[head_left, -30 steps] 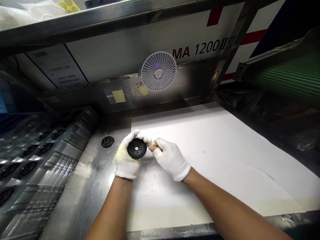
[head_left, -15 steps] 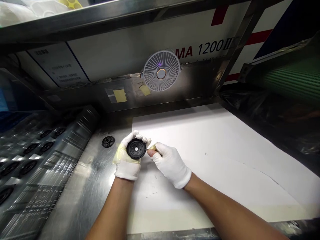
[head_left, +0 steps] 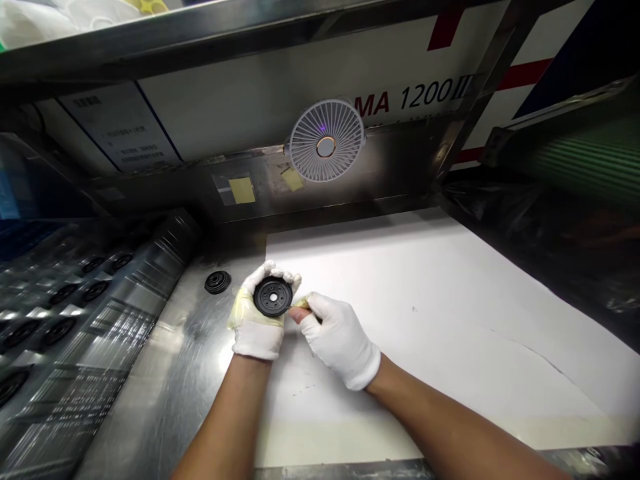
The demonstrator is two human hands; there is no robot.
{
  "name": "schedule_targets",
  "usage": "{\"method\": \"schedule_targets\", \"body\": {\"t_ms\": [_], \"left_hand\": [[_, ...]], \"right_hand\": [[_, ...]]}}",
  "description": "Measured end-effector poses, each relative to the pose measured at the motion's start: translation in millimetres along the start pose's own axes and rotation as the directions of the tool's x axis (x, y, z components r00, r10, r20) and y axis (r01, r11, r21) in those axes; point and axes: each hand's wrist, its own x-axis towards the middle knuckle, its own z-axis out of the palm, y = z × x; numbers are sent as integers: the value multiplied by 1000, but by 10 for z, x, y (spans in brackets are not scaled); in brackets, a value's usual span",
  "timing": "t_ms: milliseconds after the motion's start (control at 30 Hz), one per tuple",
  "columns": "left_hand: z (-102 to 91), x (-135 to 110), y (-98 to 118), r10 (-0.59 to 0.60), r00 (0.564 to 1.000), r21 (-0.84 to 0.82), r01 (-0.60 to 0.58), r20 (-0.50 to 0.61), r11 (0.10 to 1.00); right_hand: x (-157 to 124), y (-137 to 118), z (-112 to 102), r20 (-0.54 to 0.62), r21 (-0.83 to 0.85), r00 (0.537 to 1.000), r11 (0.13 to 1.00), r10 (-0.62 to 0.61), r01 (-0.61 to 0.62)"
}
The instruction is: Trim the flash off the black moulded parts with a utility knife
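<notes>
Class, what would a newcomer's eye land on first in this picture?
The black disc held in the gloved left hand stands out at the centre, with the gloved right hand beside it. Above them, a white fan is mounted on the machine front; a white sheet spreads rightward.

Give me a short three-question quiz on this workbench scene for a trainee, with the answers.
1. Multiple choice: what does the left hand cradle?
A. A black disc with a central hole
B. A roll of tape
C. A spanner

2. True or false: a second black round part lies on the steel worktop, to the left of the white sheet.

3. Fill in the blank: the round white device on the panel above the sheet is a ____.

Key: 1. A; 2. True; 3. fan
</notes>
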Motion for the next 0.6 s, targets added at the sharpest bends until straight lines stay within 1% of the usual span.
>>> {"method": "schedule_targets", "body": {"t_ms": [133, 233, 333, 467, 600], "left_hand": [[11, -16, -7, 24, 999, 19, -23, -24, 1000], [6, -7, -13, 40, 999, 24, -40, -17, 999], [-2, 7, -14, 42, 999, 9, -42, -31, 999], [-13, 18, -12, 27, 998, -24, -28, -50, 999], [-40, 33, -6, 16, 999, -23, -17, -41, 1000]], "right_hand": [[28, 32, -15, -40, -54, 998, 997, 52, -54], [19, 36, 14, -38, -106, 999, 994, 32, -36], [-11, 15, 50, -14, -126, 1000, 992, -9, 7], [-41, -18, 57, 15, -79, 999, 996, -30, 31], [-13, -10, 12, -36, 9, 999, 1000, 24, -24]]}}
